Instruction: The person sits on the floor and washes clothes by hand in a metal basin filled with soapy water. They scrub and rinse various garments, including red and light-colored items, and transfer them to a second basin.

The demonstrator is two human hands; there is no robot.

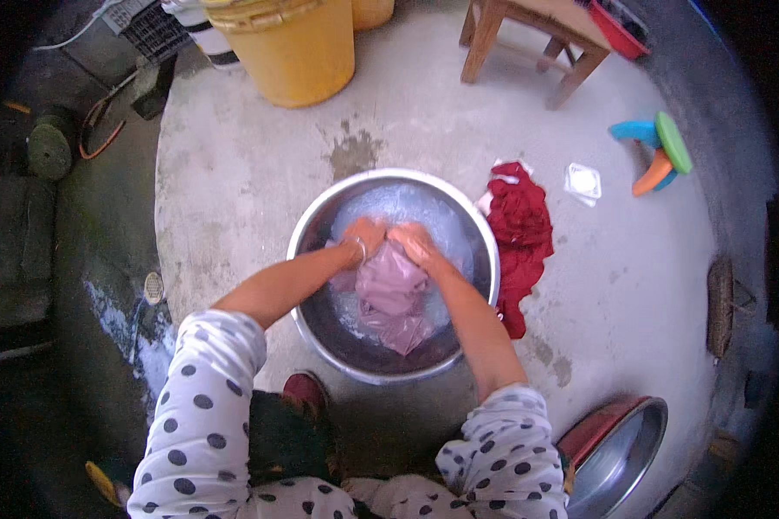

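Observation:
A wide metal basin (307, 320) of sudsy, bluish water stands on the floor in front of me. In it lies a wet pink cloth (391, 290), bunched up, its lower end trailing toward the near side. My left hand (365, 237) wears a thin bracelet at the wrist and is closed on the cloth's far end. Beside it, my right hand (414, 244) is also closed on the cloth, close to the left one. Some fingers of both hands are hidden by cloth and water.
Against the basin's right side lies a dark red garment (524, 229). White cards (582, 182) and a green, orange and blue plastic object (662, 151) are farther right. A yellow bucket (294, 60) and wooden stool (489, 39) stand beyond; another basin (614, 458) tilts at lower right.

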